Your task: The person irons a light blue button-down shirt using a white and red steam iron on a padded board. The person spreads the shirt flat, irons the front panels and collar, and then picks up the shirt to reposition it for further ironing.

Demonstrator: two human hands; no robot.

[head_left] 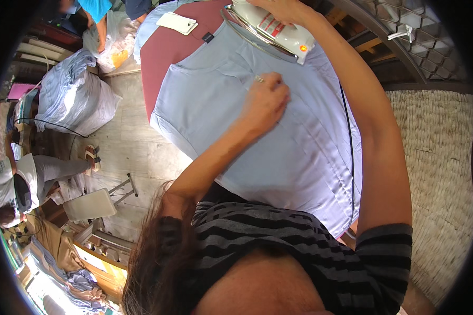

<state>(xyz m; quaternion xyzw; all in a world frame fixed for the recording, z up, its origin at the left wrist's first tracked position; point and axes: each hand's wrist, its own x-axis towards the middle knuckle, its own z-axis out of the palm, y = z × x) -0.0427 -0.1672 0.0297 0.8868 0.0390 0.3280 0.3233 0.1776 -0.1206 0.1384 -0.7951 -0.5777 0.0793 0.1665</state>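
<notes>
A light blue top (215, 105) lies spread over a maroon-covered ironing board (151, 79), with creases across its middle. My right hand (286, 9) is wrapped round the handle of a white iron (284, 34), whose orange light glows at its heel. The iron is on the far right part of the fabric, its metal rim showing. My left hand (267, 102), slightly blurred, rests on the middle of the top with curled fingers. Whether cloth is pinched in them is hidden. A white hang tag (176, 23) lies on the board beyond the neckline.
A black cord (351, 157) runs down the right side of the board. To the left are stuffed bags (79, 97) and a folding stool (91, 205). Other people are nearby, one in grey trousers (60, 170), another in a blue sleeve (95, 8). A metal grille (431, 39) stands at far right.
</notes>
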